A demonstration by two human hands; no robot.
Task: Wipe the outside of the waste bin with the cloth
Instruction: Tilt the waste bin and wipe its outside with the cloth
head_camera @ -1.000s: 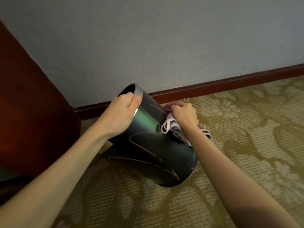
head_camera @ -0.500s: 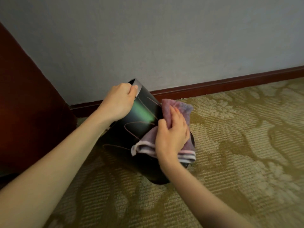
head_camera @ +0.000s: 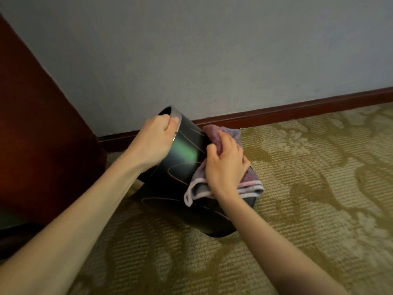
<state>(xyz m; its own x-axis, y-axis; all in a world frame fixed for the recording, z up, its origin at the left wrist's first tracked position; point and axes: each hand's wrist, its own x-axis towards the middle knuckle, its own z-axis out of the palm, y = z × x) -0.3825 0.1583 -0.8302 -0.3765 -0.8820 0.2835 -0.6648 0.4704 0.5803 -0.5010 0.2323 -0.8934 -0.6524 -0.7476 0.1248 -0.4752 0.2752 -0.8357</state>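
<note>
A dark, glossy waste bin (head_camera: 176, 175) with thin pink line patterns is tilted on the carpet, its open mouth pointing up and to the left. My left hand (head_camera: 156, 139) grips the bin's silver rim. My right hand (head_camera: 226, 165) presses a pinkish-purple cloth (head_camera: 249, 184) flat against the bin's right side; the cloth's hem hangs below my wrist. The bin's base rests on the floor near my right forearm.
A dark red wooden piece of furniture (head_camera: 38, 133) stands close on the left. The grey wall (head_camera: 212, 60) and a reddish-brown skirting board (head_camera: 297, 109) run behind the bin. Patterned olive carpet (head_camera: 308, 199) stretches to the right and front.
My right hand has spread the bunched cloth out and slid it lower along the bin's side, then slightly back up. The left hand has kept its grip on the rim.
</note>
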